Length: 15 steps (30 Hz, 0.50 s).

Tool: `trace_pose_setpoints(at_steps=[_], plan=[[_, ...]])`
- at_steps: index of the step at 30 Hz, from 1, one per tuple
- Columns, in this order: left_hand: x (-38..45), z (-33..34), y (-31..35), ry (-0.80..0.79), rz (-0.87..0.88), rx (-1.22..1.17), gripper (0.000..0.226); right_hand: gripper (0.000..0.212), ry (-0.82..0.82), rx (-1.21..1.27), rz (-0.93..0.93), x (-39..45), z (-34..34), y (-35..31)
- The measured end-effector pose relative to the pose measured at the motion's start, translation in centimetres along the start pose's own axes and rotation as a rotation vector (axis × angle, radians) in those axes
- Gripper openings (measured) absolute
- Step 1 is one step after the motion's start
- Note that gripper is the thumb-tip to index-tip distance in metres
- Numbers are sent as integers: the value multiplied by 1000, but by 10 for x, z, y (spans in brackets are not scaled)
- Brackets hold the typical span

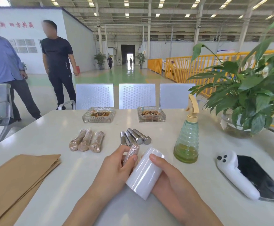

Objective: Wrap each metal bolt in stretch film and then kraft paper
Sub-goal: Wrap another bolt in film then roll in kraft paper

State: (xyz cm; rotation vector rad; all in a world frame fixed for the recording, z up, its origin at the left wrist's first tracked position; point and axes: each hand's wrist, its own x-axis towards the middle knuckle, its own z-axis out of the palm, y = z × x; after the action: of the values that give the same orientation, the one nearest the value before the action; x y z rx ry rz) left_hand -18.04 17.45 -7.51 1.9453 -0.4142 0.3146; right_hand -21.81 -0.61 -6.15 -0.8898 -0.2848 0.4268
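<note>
Hands meet at the near middle of the white counter [54, 136]. The left hand [116, 167] curls its fingers [123, 150] and thumb round a bolt [131, 153] already covered in crinkled clear stretch film, holding it tilted with its far end pointing away from the person. The right hand [167, 173] cradles the roll of stretch film [143, 172] from beneath and to the side, its thumb pressed on top of the roll near the far end; the roll lies slanted, just beside the held bolt and touching the left hand's thumb side.

Just beyond the held bolt, four bare metal bolts [135, 137] lie in a tight cluster, hex heads toward the person. To their left, three finished bolts in kraft paper under film [87, 141] lie side by side, touching one another. A stack of kraft paper sheets [18, 181] lies flat at the near left of the counter, well apart from the hands.

Further back stand two glass ashtrays [98, 115] holding cigarette butts. To the right is a green spray bottle [186, 141] with a beige trigger, a potted plant [247, 88] in a glass bowl, and a white handheld controller [235, 173] resting against a dark phone [260, 175]. Three perforated metal chair backs [137, 95] line the far edge, and two people [57, 62] stand on the floor at the left.
</note>
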Motion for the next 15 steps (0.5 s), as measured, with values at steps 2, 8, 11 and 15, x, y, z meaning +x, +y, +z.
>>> trace_pose_setpoints(at_steps=[2,8,11,15], plan=[[0,1,0,6,10,49,6,46,4,19,7,1,-2,0],[-1,3,5,17,-45,53,25,50,93,42,-4,1,-2,2],[-1,1,6,8,-115,25,33,56,194,-47,2,0,-2,3],[-2,-3,6,-75,-104,-37,23,53,227,-128,-3,-1,4,1]])
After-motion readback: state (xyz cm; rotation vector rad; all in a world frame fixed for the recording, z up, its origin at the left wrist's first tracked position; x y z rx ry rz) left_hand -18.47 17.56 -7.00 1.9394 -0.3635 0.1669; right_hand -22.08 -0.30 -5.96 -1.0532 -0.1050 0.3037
